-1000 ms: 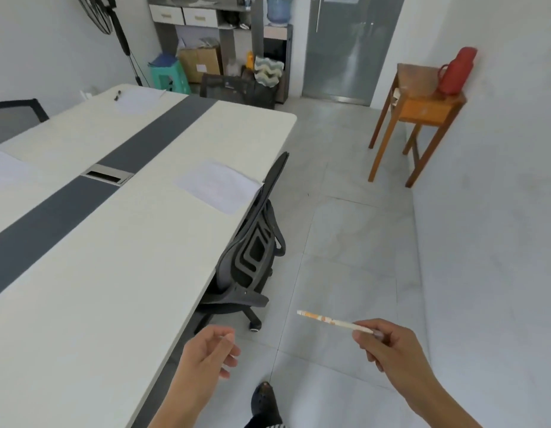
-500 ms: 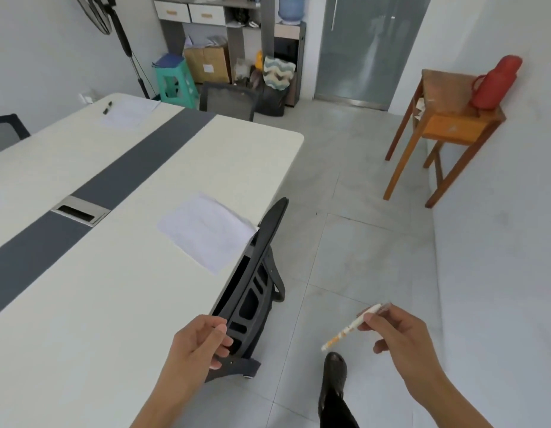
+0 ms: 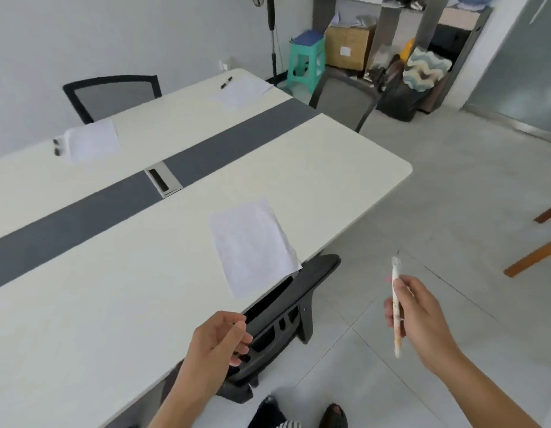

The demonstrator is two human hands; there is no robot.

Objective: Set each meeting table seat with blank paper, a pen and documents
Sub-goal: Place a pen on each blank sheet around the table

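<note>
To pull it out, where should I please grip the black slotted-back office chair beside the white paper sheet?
Grip the black slotted-back office chair by its backrest's top rim, from the aisle side; that rim lies exposed beside the white table edge.

Grey tiled floor (image 3: 453,186), white walls (image 3: 120,35)

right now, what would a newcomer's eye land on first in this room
The right hand holds a pale patterned pen roughly upright over the floor, at the right of the view. Left of it a white sheet lies at the near edge of the long white table, beside a black chair pushed in against that edge. The left hand hangs empty, fingers loosely curled, in front of that chair.
</note>
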